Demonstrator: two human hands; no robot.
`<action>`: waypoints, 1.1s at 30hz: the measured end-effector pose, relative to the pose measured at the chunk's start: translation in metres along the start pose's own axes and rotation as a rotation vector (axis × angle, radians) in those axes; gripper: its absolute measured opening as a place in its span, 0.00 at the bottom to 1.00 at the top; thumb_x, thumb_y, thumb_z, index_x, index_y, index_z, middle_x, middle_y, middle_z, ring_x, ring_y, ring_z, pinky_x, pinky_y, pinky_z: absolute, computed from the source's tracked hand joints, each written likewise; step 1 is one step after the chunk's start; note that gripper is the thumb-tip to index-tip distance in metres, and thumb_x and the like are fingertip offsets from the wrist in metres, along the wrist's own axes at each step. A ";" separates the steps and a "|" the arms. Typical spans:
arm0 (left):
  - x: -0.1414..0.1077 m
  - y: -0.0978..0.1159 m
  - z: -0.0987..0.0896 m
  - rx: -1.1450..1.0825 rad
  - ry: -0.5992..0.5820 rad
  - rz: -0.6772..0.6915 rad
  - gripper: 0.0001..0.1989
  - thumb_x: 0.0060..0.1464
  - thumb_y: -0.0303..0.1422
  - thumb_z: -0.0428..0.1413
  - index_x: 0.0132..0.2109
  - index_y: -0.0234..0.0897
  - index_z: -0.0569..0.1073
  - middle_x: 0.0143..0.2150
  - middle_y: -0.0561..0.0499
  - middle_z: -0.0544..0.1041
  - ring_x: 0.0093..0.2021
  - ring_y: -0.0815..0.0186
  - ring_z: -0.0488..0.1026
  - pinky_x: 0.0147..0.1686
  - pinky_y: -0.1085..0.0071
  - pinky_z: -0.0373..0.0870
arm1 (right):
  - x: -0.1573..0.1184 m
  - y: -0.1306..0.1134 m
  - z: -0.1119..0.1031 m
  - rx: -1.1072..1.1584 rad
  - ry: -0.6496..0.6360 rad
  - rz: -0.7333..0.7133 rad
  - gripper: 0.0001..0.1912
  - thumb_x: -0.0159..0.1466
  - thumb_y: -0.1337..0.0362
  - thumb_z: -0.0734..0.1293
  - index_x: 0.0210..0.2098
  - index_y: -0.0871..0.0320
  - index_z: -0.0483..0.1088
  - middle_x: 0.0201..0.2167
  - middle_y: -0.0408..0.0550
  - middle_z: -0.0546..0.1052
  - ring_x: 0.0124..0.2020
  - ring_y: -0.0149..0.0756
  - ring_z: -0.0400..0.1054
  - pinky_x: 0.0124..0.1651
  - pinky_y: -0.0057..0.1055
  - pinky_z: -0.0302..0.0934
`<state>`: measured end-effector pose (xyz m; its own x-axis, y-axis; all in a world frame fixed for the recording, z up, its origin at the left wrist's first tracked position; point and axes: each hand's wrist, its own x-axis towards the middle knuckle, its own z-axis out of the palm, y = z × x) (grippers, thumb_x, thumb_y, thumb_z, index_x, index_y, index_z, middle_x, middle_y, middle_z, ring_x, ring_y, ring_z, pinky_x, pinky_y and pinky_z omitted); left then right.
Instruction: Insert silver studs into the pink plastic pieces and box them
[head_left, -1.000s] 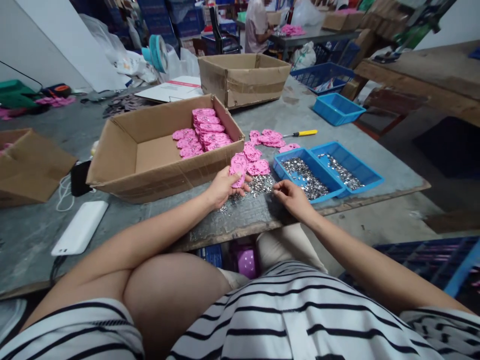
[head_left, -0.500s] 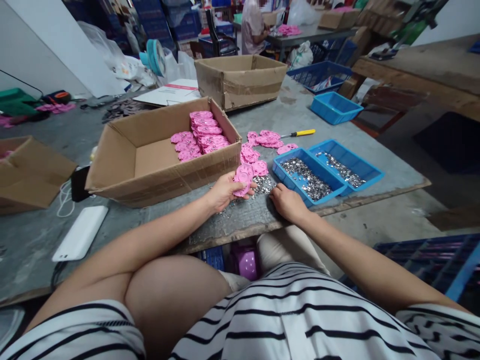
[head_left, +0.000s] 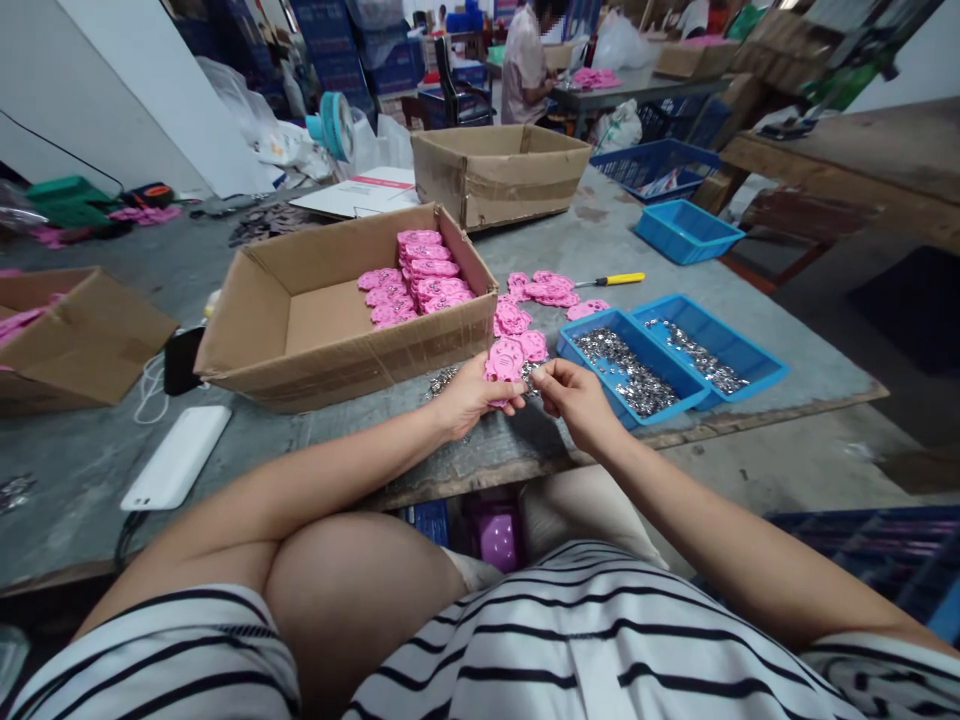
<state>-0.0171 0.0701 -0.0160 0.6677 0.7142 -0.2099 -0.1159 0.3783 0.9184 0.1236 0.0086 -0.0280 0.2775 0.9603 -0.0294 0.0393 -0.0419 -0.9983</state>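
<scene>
My left hand (head_left: 471, 398) grips a flat pink scalloped piece (head_left: 504, 360) between thumb and fingers, just in front of the open cardboard box. Close beside it on the right, my right hand (head_left: 576, 398) is closed in a pinch near the piece's edge; whatever its fingertips hold is too small to make out. Behind the hands lie more pink pieces (head_left: 511, 318) on the table. Small shiny metal parts (head_left: 442, 381) are scattered around the left hand. A blue tray (head_left: 654, 408) of similar metal parts stands right of my right hand.
Stacked pink pieces (head_left: 431, 270) fill one end of the cardboard box (head_left: 345, 360). A second box (head_left: 502, 190) stands behind. A second blue tray (head_left: 750, 350), a yellow-handled tool (head_left: 624, 279) and a blue bin (head_left: 686, 230) are to the right. A white power bank (head_left: 177, 457) lies left.
My right hand has lifted from the table beside the tray and come up to the pink piece, fingers pinched. The left hand still holds the piece. The whole view has shifted slightly.
</scene>
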 end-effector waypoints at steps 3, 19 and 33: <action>0.000 0.000 0.002 0.020 0.035 0.054 0.23 0.32 0.28 0.67 0.38 0.34 0.67 0.26 0.55 0.73 0.22 0.71 0.71 0.20 0.76 0.66 | 0.002 0.004 0.005 -0.063 0.040 -0.055 0.22 0.51 0.45 0.70 0.21 0.55 0.62 0.16 0.36 0.59 0.18 0.26 0.49 0.21 0.27 0.45; 0.000 -0.001 0.001 0.086 0.164 0.101 0.18 0.39 0.24 0.62 0.40 0.35 0.68 0.24 0.57 0.72 0.20 0.72 0.69 0.19 0.77 0.63 | 0.010 -0.012 0.002 -0.147 -0.069 -0.033 0.20 0.46 0.49 0.73 0.18 0.57 0.64 0.17 0.38 0.65 0.20 0.26 0.53 0.23 0.27 0.48; -0.012 0.027 0.001 -0.232 -0.165 0.087 0.31 0.39 0.25 0.64 0.53 0.41 0.68 0.58 0.46 0.71 0.59 0.56 0.67 0.55 0.59 0.68 | 0.000 -0.029 -0.002 0.087 0.082 -0.154 0.11 0.52 0.59 0.72 0.19 0.57 0.69 0.45 0.50 0.75 0.56 0.44 0.62 0.58 0.43 0.53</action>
<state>-0.0276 0.0707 0.0119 0.7564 0.6514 -0.0593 -0.3300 0.4584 0.8252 0.1245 0.0088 0.0015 0.3520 0.9276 0.1247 0.0051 0.1313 -0.9913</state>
